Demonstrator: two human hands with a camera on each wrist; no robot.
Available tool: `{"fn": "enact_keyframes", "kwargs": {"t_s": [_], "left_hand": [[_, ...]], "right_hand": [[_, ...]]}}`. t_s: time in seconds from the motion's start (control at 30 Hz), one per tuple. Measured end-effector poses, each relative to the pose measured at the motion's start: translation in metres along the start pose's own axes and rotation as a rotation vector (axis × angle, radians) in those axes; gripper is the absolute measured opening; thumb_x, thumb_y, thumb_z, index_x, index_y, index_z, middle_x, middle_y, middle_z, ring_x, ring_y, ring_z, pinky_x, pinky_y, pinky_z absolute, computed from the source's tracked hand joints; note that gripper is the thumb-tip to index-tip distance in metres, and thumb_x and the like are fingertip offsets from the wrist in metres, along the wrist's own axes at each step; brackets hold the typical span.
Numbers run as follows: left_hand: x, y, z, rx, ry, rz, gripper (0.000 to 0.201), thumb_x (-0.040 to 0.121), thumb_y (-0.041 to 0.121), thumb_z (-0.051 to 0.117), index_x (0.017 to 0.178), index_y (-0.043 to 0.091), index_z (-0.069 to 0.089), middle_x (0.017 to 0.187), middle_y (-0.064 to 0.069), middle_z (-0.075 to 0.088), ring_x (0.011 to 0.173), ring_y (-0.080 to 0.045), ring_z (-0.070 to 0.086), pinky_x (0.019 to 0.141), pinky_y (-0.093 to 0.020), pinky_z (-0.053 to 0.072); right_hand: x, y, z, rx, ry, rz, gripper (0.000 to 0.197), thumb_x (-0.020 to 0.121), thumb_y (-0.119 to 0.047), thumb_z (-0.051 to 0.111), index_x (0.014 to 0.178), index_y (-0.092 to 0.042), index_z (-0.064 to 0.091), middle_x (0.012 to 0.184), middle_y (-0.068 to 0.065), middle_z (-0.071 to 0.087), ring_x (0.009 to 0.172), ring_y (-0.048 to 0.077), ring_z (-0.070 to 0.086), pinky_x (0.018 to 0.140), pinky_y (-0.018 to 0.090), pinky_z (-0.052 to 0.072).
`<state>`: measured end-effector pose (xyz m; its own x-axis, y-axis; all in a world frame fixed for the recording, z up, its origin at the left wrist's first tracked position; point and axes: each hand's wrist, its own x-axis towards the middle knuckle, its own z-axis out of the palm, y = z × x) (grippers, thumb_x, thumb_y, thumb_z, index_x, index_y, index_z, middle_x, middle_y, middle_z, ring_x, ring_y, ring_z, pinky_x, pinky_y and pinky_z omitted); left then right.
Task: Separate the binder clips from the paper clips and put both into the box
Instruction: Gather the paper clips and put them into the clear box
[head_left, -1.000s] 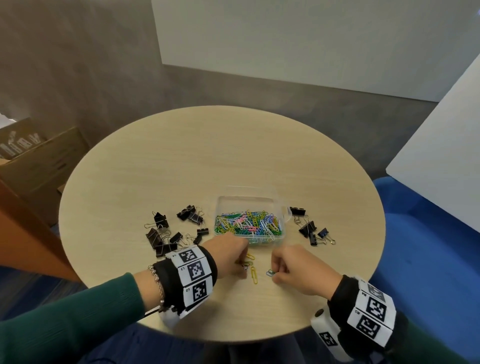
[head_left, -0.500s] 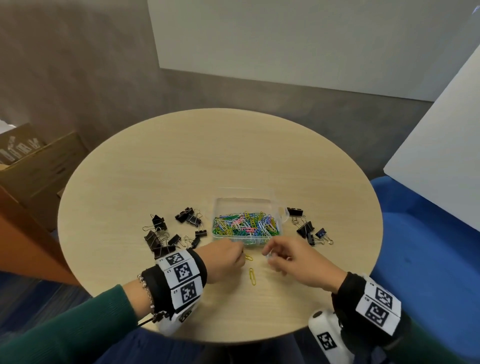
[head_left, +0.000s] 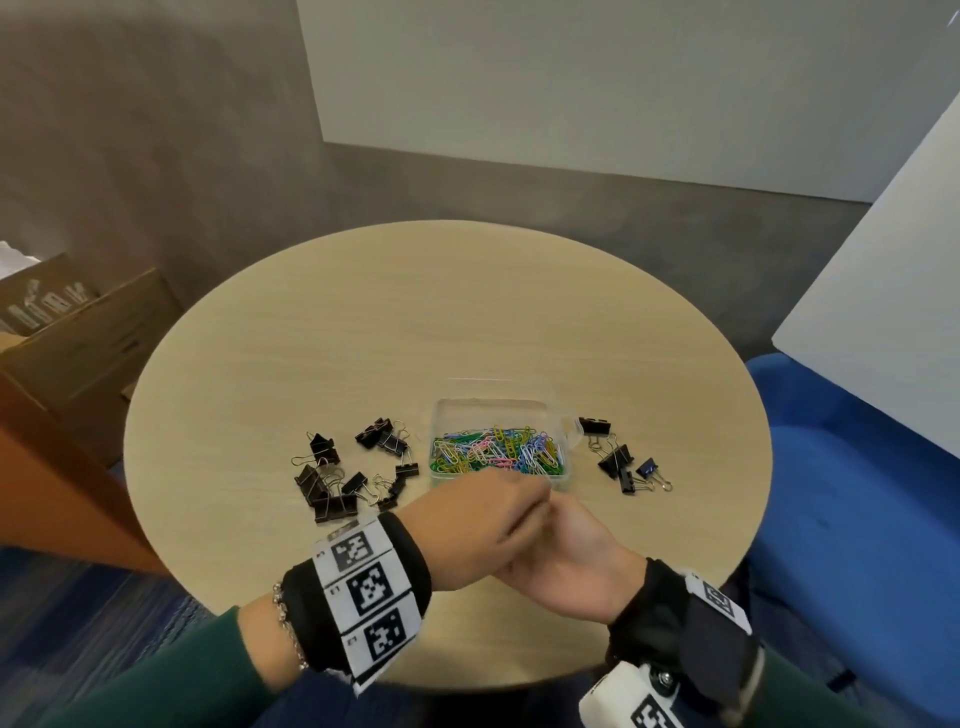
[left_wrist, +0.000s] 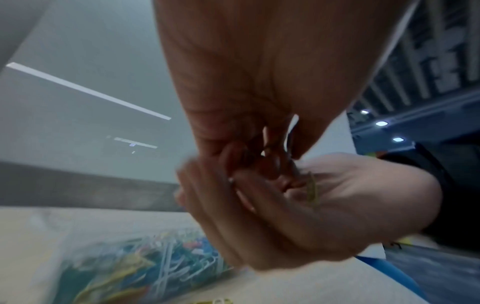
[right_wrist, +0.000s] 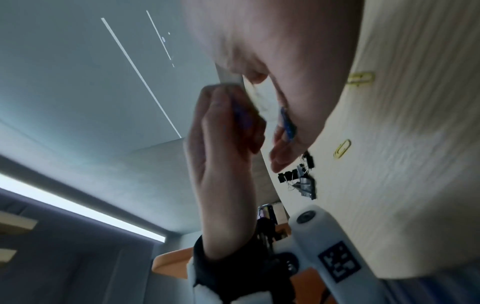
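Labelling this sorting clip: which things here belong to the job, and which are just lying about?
Job: clear box, paper clips in it, loose paper clips, binder clips either side, left hand, right hand.
Lying about: cardboard box, blue chair, white panels.

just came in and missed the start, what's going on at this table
A person is sorting clips at a round table. The clear box holds a heap of coloured paper clips, while black binder clips lie on the table on both sides of it. In front of the box the left hand bunches its fingertips over the cupped, upturned right hand, which carries a yellow paper clip. Two more yellow clips lie loose on the table.
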<state>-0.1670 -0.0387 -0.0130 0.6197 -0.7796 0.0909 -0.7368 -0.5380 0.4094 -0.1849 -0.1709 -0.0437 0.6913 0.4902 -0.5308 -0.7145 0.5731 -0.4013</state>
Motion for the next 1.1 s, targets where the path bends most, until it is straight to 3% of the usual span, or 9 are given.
{"fn": "enact_keyframes", "kwargs": {"t_s": [0.17,0.33,0.4,0.53,0.6,0.7,0.77,0.87,1.1], "left_hand": [[-0.004,0.005,0.003,0.103,0.029,0.053,0.014,0.094,0.025,0.04,0.103,0.016,0.047,0.105,-0.002,0.047,0.082,-0.023,0.052,0.071,-0.042,0.045],[-0.008,0.012,-0.006,0.177,0.141,0.139,0.015,0.093,0.03,0.04,0.103,0.024,0.049,0.103,0.007,0.05,0.088,-0.016,0.053,0.065,-0.033,0.045],[-0.009,0.01,-0.012,0.111,0.19,0.152,0.014,0.094,0.028,0.044,0.105,0.025,0.053,0.104,0.01,0.053,0.089,-0.009,0.053,0.068,-0.024,0.044],[-0.011,-0.01,-0.019,-0.003,0.253,-0.002,0.015,0.096,0.035,0.045,0.107,0.029,0.053,0.102,0.017,0.054,0.087,-0.001,0.055,0.071,-0.022,0.046],[-0.015,-0.021,-0.018,0.066,0.177,-0.104,0.012,0.095,0.034,0.046,0.103,0.028,0.052,0.098,0.016,0.056,0.082,-0.004,0.055,0.068,-0.027,0.047],[-0.022,-0.036,-0.006,0.235,-0.15,-0.227,0.016,0.092,0.035,0.052,0.105,0.025,0.051,0.105,0.011,0.054,0.09,-0.01,0.054,0.067,-0.025,0.04],[-0.027,-0.042,0.005,0.26,-0.29,-0.29,0.021,0.089,0.034,0.057,0.105,0.023,0.051,0.109,0.007,0.052,0.092,-0.014,0.053,0.069,-0.027,0.04],[-0.027,-0.047,0.01,0.195,-0.324,-0.334,0.015,0.086,0.031,0.06,0.099,0.022,0.057,0.109,0.006,0.05,0.084,-0.011,0.046,0.069,-0.027,0.04],[-0.019,-0.048,0.012,0.173,-0.369,-0.32,0.006,0.091,0.027,0.057,0.091,0.021,0.056,0.103,0.003,0.052,0.09,-0.016,0.053,0.074,-0.03,0.043]], "right_hand": [[0.0,0.003,-0.002,0.143,0.026,-0.026,0.027,0.073,-0.008,0.053,0.094,0.0,0.067,0.093,0.014,0.066,0.084,0.02,0.067,0.07,0.025,0.056],[-0.003,0.005,-0.005,0.18,-0.02,-0.093,0.038,0.048,0.001,0.086,0.083,0.0,0.074,0.09,0.012,0.064,0.085,0.018,0.065,0.076,0.023,0.053],[-0.005,0.001,-0.004,0.167,0.055,-0.161,0.012,0.064,-0.003,0.074,0.075,0.001,0.073,0.079,0.012,0.067,0.072,0.018,0.069,0.063,0.025,0.058],[-0.009,-0.009,-0.014,0.275,0.096,-0.207,0.022,0.087,-0.004,0.052,0.101,0.007,0.064,0.088,0.02,0.069,0.073,0.024,0.071,0.067,0.031,0.061],[-0.012,-0.013,-0.022,0.311,0.122,-0.216,0.027,0.085,-0.004,0.05,0.107,0.008,0.061,0.089,0.022,0.068,0.073,0.028,0.071,0.068,0.032,0.061],[-0.018,-0.014,-0.03,0.313,0.175,-0.228,0.03,0.075,-0.006,0.051,0.1,0.008,0.061,0.087,0.022,0.066,0.068,0.029,0.071,0.062,0.031,0.06],[-0.021,-0.014,-0.036,0.302,0.183,-0.223,0.027,0.079,-0.009,0.051,0.099,0.007,0.061,0.086,0.021,0.065,0.066,0.029,0.07,0.057,0.03,0.061],[-0.026,-0.014,-0.045,0.291,0.199,-0.206,0.027,0.092,-0.016,0.046,0.098,0.005,0.062,0.084,0.019,0.064,0.067,0.027,0.068,0.056,0.029,0.059],[-0.033,-0.016,-0.046,0.238,0.191,-0.195,0.025,0.089,-0.015,0.05,0.097,0.004,0.063,0.083,0.018,0.065,0.069,0.025,0.068,0.054,0.029,0.058]]}}
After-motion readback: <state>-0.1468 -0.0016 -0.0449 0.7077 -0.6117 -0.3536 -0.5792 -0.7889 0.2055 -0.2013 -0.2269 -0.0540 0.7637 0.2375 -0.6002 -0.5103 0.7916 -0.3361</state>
